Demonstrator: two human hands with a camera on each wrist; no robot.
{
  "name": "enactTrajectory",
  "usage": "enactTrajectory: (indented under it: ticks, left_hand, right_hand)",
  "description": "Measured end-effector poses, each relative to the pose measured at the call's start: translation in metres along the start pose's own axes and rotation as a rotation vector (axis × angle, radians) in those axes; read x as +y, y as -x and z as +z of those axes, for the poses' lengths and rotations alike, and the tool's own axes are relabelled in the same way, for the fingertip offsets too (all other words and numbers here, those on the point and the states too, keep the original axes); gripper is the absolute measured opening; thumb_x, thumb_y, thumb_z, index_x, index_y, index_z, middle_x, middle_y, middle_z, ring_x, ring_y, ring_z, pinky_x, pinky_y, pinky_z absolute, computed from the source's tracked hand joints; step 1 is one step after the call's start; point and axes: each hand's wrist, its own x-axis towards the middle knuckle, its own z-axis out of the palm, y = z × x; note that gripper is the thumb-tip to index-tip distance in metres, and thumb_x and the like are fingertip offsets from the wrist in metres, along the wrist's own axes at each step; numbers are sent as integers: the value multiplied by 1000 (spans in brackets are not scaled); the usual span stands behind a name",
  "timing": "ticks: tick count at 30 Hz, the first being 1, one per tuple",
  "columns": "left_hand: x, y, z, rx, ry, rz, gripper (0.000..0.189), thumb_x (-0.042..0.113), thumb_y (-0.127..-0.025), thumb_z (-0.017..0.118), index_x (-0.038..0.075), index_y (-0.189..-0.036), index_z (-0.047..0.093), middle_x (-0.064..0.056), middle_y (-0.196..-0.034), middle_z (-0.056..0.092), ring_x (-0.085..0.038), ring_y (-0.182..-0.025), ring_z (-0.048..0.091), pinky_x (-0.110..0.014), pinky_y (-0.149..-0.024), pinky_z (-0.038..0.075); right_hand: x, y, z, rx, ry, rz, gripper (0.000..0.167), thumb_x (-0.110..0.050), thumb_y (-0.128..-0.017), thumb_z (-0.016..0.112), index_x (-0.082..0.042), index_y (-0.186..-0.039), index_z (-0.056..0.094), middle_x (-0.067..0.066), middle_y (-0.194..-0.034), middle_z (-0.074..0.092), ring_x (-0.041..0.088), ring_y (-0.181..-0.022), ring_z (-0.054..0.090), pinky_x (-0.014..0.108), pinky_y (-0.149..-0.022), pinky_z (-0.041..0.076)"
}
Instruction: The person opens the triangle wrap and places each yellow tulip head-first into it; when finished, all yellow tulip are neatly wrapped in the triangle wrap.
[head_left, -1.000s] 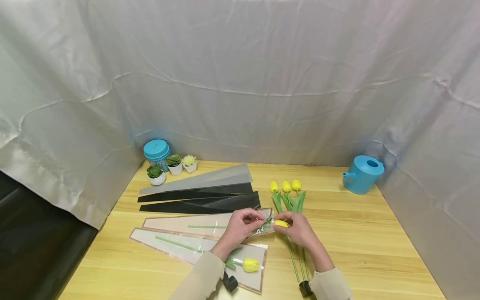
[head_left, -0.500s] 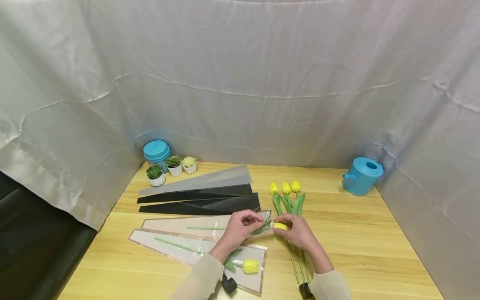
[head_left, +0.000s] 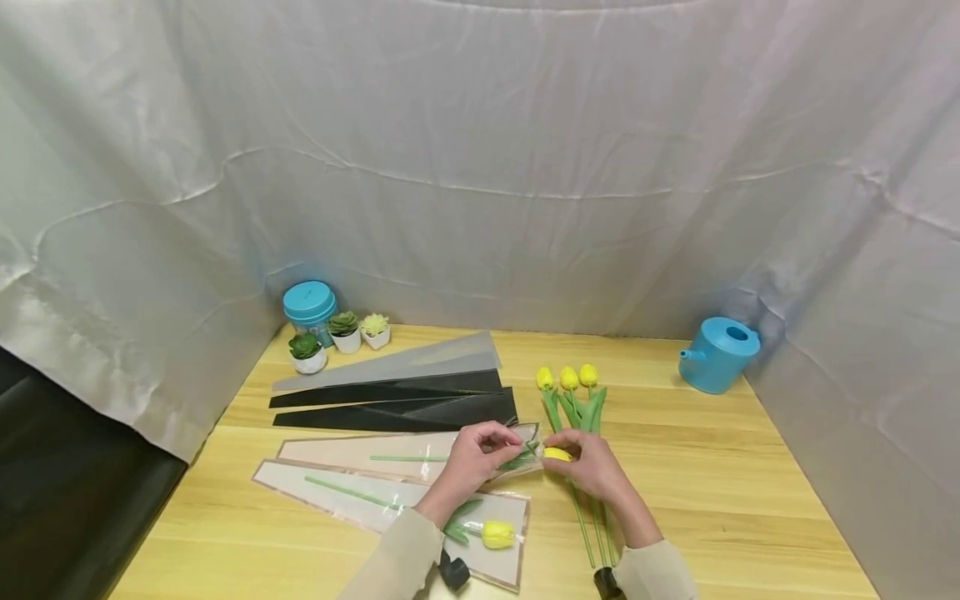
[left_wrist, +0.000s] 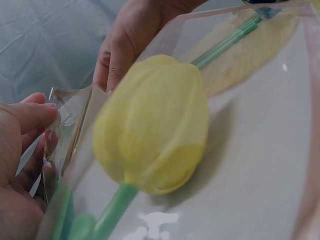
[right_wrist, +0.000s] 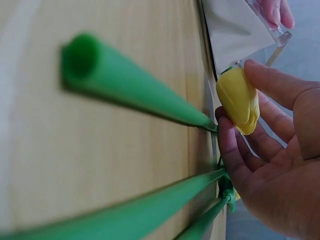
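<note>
Head view: one wrapper [head_left: 345, 448] in left hand [head_left: 476, 458], one tulip [head_left: 557, 454] in right hand [head_left: 594, 467] (three loose tulips [head_left: 593, 407] nearby).

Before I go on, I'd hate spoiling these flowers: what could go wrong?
The left hand pinches the clear wrapper, which might crease or tear. The right hand grips a flower head, which could dent if squeezed. Three tulips lie partly beneath that hand and may get knocked.

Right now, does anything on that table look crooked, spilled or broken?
Nothing looks spilled or broken. The front clear sleeve looks askew, slanting away from the rear clear sleeve. The yellow bloom in the right-hand fingers pokes out of the rear one, unlike the front tulip, which lies inside.
</note>
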Motion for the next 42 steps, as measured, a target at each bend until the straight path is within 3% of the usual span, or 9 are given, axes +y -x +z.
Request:
enactTrajectory:
  ticks: [11,19,27,35,42]
  left_hand:
    - [2,1,-2,-4,-11,-20,9,15,-90,82,13,-99,81,-11,-93,76,-10,-79,64,-19,-72,51]
    - [2,-2,-2,-10,-8,-12,10,13,-90,82,11,-100,81,-13,-94,76,-10,-79,63,-19,-72,51]
    - [1,-3,-3,-6,1,-5,10,15,-90,82,12,-100,80,-13,-96,76,-10,-79,63,-19,-72,51]
    - [3,-2,-3,-7,-12,14,10,15,-90,82,11,-99,80,-13,-93,75,-8,-77,62,-19,-70,50]
    - [10,0,-2,-19,-49,60,11,9,-89,81,9,-100,80,-11,-99,77,-12,-82,64,-23,-76,53]
  right_hand:
    - [2,0,3,-10,-4,7,22,-17,-86,86,-17,-107,78,2,-117,76,30,-116,69,48,-98,57]
    - [0,1,-3,-12,16,-2,27,-15,-87,85,-15,-113,77,1,-114,76,19,-104,68,32,-83,56]
    - [-1,0,-6,-14,2,12,28,-12,-86,85,-14,-112,77,0,-108,76,14,-95,66,27,-78,54]
    - [-4,3,-9,24,-20,29,22,-17,-90,82,-18,-111,78,0,-114,75,17,-102,66,35,-87,56]
    - [-11,2,-12,53,-82,32,19,-16,-92,80,-16,-111,78,1,-112,75,15,-96,66,25,-79,55]
